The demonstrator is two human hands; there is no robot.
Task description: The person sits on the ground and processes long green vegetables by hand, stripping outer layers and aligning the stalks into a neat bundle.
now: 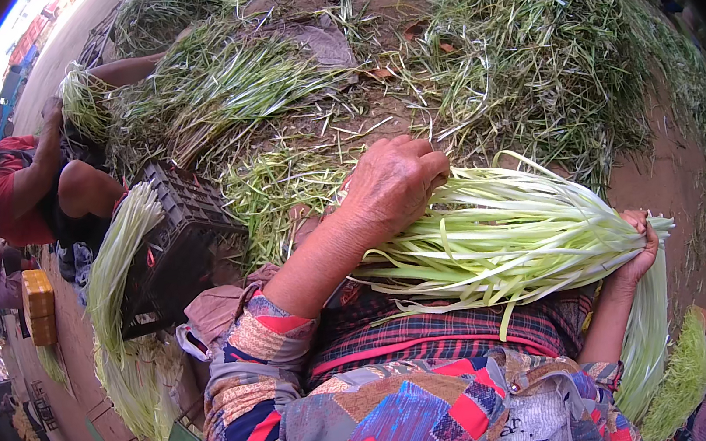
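A thick bundle of pale yellow-green chives (513,232) lies across my lap, its loose leaf tips fanned out toward the left. My right hand (638,247) is wrapped round the bundle near its white stem end. Over the upper leaves is my left hand (397,182), closed with its fingers curled down against the chives. Its fingertips are hidden, so whatever they pinch does not show. More long pale chives (652,360) hang down beside my right forearm.
At left, a black plastic crate (183,232) stands with a bundle of chives (123,249) draped over its side. Behind it sits a person in red (14,187) holding another bunch. Large heaps of green leaves (527,58) cover much of the ground ahead. A yellow box (39,303) stands far left.
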